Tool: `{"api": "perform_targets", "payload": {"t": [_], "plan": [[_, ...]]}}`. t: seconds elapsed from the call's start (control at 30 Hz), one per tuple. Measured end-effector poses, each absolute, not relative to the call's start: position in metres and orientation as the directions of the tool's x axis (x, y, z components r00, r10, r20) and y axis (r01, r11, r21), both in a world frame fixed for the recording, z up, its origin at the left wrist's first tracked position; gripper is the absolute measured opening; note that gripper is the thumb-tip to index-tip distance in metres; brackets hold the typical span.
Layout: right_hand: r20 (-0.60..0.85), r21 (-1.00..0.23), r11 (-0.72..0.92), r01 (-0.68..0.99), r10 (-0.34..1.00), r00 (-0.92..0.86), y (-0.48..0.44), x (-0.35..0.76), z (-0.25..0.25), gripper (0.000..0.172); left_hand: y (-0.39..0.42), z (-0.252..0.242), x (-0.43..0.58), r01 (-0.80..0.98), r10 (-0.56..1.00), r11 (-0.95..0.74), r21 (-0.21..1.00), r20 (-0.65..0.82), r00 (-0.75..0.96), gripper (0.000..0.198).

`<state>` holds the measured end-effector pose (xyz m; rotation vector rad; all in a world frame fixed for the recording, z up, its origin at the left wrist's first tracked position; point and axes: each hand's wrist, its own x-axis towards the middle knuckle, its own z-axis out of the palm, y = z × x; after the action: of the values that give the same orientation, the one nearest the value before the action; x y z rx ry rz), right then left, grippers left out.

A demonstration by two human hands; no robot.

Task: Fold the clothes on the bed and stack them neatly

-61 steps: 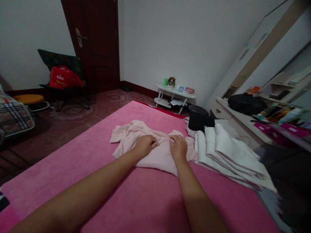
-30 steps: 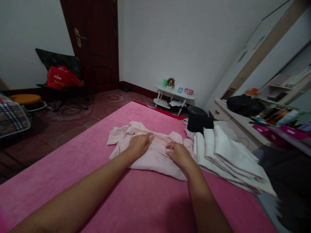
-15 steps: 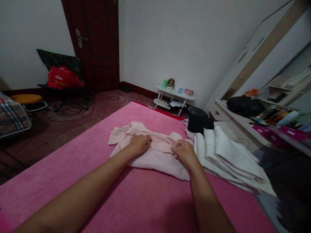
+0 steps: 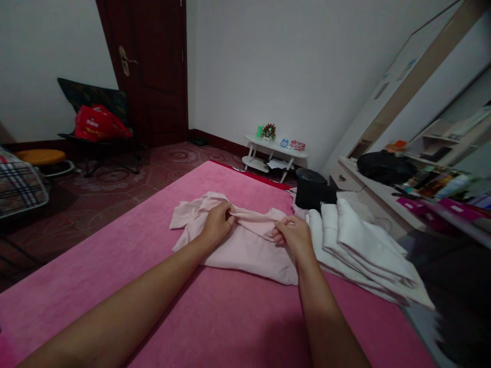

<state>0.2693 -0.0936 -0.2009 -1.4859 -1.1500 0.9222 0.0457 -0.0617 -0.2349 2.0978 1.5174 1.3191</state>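
Observation:
A pale pink garment [image 4: 245, 248] lies crumpled on the pink bed cover [image 4: 215, 317]. My left hand [image 4: 215, 223] is closed on a fold of it near the garment's middle. My right hand [image 4: 294, 236] pinches the same fold further right. Between the two hands the fold is lifted slightly off the rest of the cloth. A sleeve of the garment spreads out to the left.
Several folded white cloths [image 4: 360, 245] lie right of the garment, with a black bag [image 4: 315, 194] behind them. A dresser [image 4: 383, 194] with clutter stands at right. Behind the bed stand a small white table [image 4: 274, 152], a dark door [image 4: 149, 71] and a chair holding a red bag [image 4: 97, 125].
Both hands have gone from pressing on the garment to gripping a fold and raising it a little. My right hand shifted right and back.

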Motion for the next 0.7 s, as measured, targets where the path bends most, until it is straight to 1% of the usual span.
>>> {"api": "perform_targets", "payload": {"t": [0.07, 0.13, 0.17, 0.23, 0.3, 0.37, 0.47, 0.53, 0.6, 0.63, 0.7], "plan": [[0.046, -0.988, 0.0, 0.152, 0.952, 0.302, -0.091, 0.27, -0.207, 0.022, -0.061, -0.239, 0.047, 0.608, 0.828, -0.482, 0.631, 0.554, 0.081, 0.007], [0.124, -0.984, 0.07, 0.164, 0.928, 0.351, -0.087, 0.275, -0.217, 0.021, -0.061, -0.244, 0.048, 0.635, 0.819, -0.512, 0.578, 0.552, 0.158, 0.015], [0.164, -0.973, 0.091, 0.21, 0.918, 0.362, -0.085, 0.279, -0.223, 0.02, -0.06, -0.246, 0.048, 0.663, 0.817, -0.521, 0.537, 0.539, 0.205, 0.021], [0.226, -0.93, 0.098, 0.355, 0.912, 0.341, -0.08, 0.286, -0.234, 0.018, -0.06, -0.251, 0.049, 0.733, 0.826, -0.515, 0.445, 0.486, 0.286, 0.034], [0.257, -0.859, 0.09, 0.504, 0.927, 0.272, -0.078, 0.288, -0.243, 0.022, -0.059, -0.254, 0.05, 0.799, 0.849, -0.486, 0.354, 0.407, 0.337, 0.043], [0.29, -0.765, 0.11, 0.634, 0.939, 0.186, -0.08, 0.281, -0.246, 0.033, -0.06, -0.254, 0.051, 0.837, 0.864, -0.468, 0.284, 0.344, 0.366, 0.047], [0.35, -0.569, 0.218, 0.793, 0.937, -0.007, -0.087, 0.256, -0.245, 0.052, -0.063, -0.252, 0.052, 0.843, 0.855, -0.492, 0.216, 0.299, 0.423, 0.047], [0.295, -0.473, 0.299, 0.829, 0.94, -0.171, -0.091, 0.242, -0.244, 0.054, -0.066, -0.25, 0.052, 0.827, 0.836, -0.531, 0.187, 0.276, 0.475, 0.044], [0.168, -0.418, 0.306, 0.855, 0.951, -0.259, -0.093, 0.237, -0.245, 0.05, -0.066, -0.249, 0.049, 0.806, 0.817, -0.565, 0.175, 0.252, 0.518, 0.044], [0.111, -0.389, 0.276, 0.879, 0.961, -0.252, -0.093, 0.238, -0.245, 0.049, -0.064, -0.249, 0.046, 0.799, 0.811, -0.576, 0.173, 0.244, 0.532, 0.045], [0.061, -0.315, 0.189, 0.93, 0.982, -0.179, -0.09, 0.249, -0.247, 0.053, -0.059, -0.25, 0.037, 0.801, 0.814, -0.573, 0.173, 0.236, 0.531, 0.048]]}}
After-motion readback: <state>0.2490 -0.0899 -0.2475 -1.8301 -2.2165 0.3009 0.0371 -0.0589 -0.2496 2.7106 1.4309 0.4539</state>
